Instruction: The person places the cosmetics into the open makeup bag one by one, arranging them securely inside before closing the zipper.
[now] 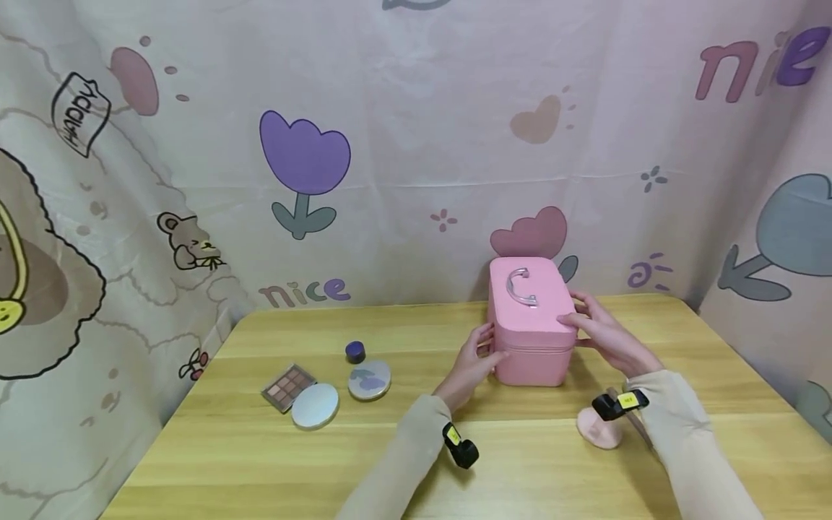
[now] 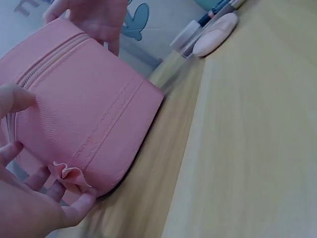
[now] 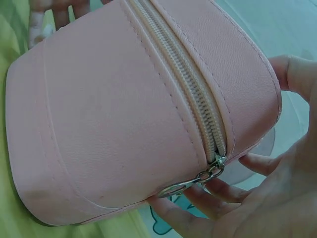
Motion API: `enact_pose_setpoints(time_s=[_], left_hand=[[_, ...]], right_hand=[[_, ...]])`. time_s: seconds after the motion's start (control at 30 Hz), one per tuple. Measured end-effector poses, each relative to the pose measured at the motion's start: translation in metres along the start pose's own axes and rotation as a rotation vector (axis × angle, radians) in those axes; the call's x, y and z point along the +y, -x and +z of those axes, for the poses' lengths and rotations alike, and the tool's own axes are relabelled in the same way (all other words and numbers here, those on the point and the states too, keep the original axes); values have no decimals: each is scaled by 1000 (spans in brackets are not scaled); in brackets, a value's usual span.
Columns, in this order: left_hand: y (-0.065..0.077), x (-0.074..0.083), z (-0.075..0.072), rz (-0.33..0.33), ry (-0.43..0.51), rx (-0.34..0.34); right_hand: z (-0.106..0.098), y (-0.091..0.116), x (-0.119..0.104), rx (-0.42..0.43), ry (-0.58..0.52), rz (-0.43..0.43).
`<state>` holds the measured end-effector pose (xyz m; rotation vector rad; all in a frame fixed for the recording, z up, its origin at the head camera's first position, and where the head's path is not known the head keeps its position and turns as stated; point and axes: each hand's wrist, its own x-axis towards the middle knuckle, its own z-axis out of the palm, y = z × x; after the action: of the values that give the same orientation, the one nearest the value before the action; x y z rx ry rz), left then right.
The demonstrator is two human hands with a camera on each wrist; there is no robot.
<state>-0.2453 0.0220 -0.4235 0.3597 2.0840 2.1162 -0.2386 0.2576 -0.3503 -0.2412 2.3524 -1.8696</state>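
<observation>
A pink cosmetic case [image 1: 534, 367] stands on the wooden table with its lid down and a silver handle [image 1: 520, 287] on top. My left hand [image 1: 469, 367] grips its near left corner, thumb on the front; in the left wrist view its fingers [image 2: 81, 206] touch a small ruffled pink tab [image 2: 72, 176]. With my right hand [image 1: 611, 336] I hold the right side, thumb at the lid's edge. The right wrist view shows the zipper [image 3: 190, 94] closed, its metal pull [image 3: 183, 186] beside my right fingertips.
Left on the table lie an eyeshadow palette [image 1: 288, 388], a white round compact [image 1: 315, 406], a patterned round compact [image 1: 369, 380] and a small dark-blue jar [image 1: 354, 352]. A pink round item [image 1: 599, 427] lies below my right wrist. A printed curtain [image 1: 403, 144] hangs behind the table.
</observation>
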Motion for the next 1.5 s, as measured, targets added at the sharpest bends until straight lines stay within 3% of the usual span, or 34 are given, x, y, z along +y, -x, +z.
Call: enact_pose_setpoints(time_s=[0.27, 0.5, 1.03, 1.5], left_hand=[[14, 6, -20, -41, -39, -55], [28, 10, -31, -59, -17, -45], [56, 13, -55, -47, 38, -35], [85, 9, -72, -14, 44, -4]], right_hand=[[18, 7, -8, -13, 6, -6], [31, 10, -12, -34, 28, -10], [59, 21, -15, -67, -50, -18], [84, 33, -19, -80, -36, -34]])
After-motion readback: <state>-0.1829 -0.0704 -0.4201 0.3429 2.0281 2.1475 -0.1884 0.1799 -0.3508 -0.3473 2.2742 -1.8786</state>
